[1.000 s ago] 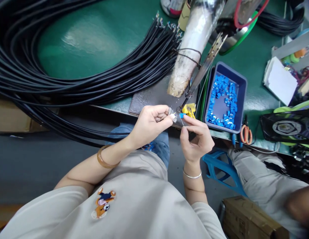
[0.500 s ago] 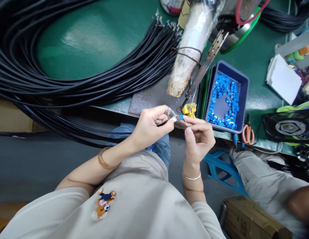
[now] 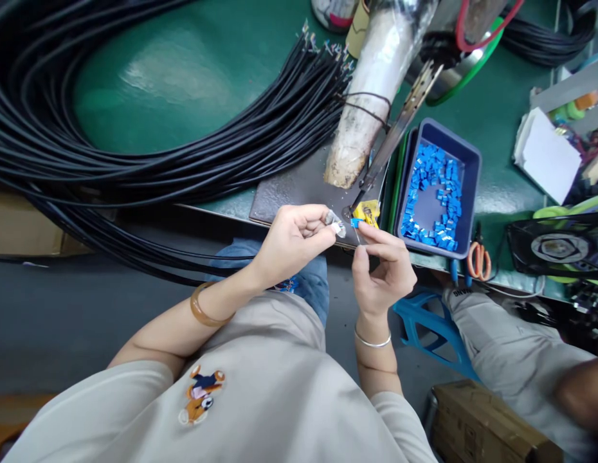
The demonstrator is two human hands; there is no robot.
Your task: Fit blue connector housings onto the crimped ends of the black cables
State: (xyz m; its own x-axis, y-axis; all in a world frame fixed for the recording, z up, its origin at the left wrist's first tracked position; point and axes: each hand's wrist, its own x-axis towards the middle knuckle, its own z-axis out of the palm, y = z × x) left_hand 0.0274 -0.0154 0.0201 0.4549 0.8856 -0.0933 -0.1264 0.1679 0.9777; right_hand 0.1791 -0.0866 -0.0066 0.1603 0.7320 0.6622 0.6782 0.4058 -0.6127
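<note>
One small blue plastic piece (image 3: 355,222), pinched between thumb and forefinger of the right hand (image 3: 383,273), just off the near edge of the desk (image 3: 183,77). Opposite: left hand (image 3: 292,241) closed on a clear bit (image 3: 337,227), nearly touching the blue one. Probably featherweight, rigid, easily fumbled; best gripped by its flat sides, fingertips only. Matching pieces lie in a blue tray (image 3: 474,180) toward the right edge.

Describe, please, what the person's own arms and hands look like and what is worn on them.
The left hand and right hand are bare, without gloves. An amber-brown bangle circles the left wrist, a thin silver bangle the right. The cream top's short sleeves leave the forearms uncovered.
</note>
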